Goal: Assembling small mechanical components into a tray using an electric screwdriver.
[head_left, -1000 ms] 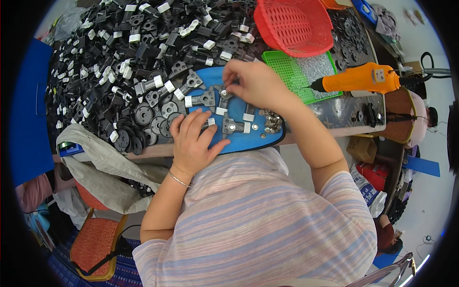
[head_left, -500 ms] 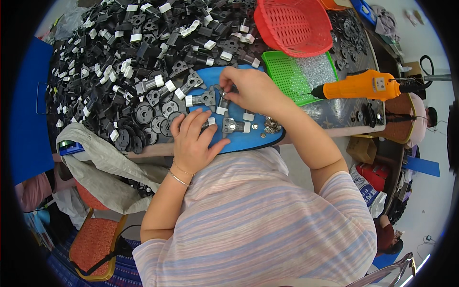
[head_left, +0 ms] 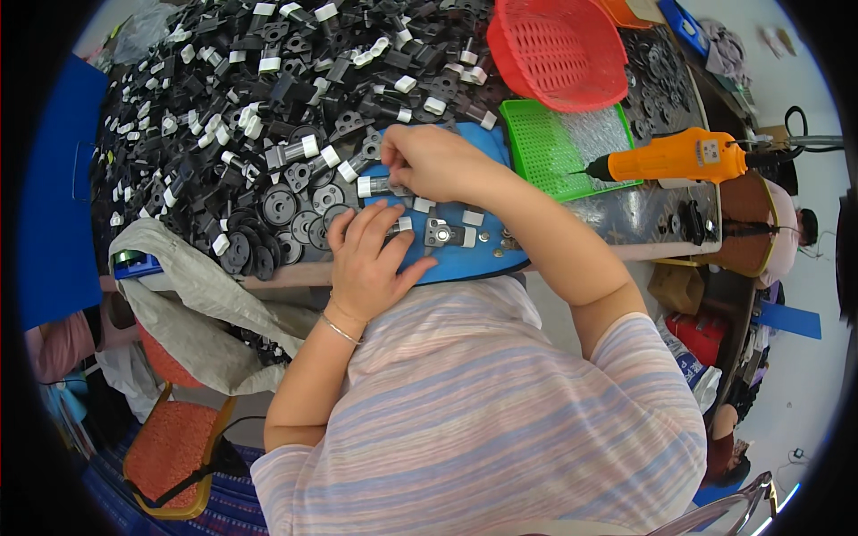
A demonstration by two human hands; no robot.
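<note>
My left hand (head_left: 368, 263) lies on the blue mat (head_left: 474, 268) with fingers stretched out; its fingertips rest beside a black part with a white end (head_left: 399, 226). My right hand (head_left: 433, 163) is bent down over the mat's far left, thumb and fingers pinched together. Whatever they pinch is too small or hidden. Just under them lies a black clamp-like part with a white cap (head_left: 375, 186). Another such black part (head_left: 442, 233), with a round metal piece on it, sits right of my left hand. Small metal pieces (head_left: 484, 237) lie beside it, some behind my right forearm.
A large pile of black-and-white parts (head_left: 232, 98) covers the table's left and back. Black discs (head_left: 280, 207) lie left of the mat. At the right are a green basket (head_left: 527, 147) holding small clear pieces, a red basket (head_left: 559, 54) and an orange electric screwdriver (head_left: 675, 158).
My right hand has moved left across the mat, from the middle part to above the left one. My left hand has stayed nearly in place; the whole view has shifted slightly.
</note>
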